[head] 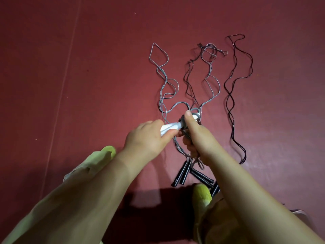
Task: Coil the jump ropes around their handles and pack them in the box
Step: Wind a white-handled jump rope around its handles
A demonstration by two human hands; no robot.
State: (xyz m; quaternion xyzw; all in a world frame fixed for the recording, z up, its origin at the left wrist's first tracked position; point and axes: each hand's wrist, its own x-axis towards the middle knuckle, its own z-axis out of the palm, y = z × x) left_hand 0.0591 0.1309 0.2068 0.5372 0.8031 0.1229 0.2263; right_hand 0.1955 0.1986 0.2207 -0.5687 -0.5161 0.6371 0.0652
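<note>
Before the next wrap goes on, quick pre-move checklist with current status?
1. White handles held firm: ok, left hand grips their near end.
2. Grey cord pinned at the handles: ok, right hand has its thumb over the first turns.
3. Grey cord's slack free to feed: not ok, it crosses other cords on the floor beyond the hands.
4. Far-right dark rope out of the way: ok, it lies apart.
5. Black handles clear of the work: cannot tell, cords run down to them under the hands.
6. Box within reach: cannot tell, none in view.
</note>
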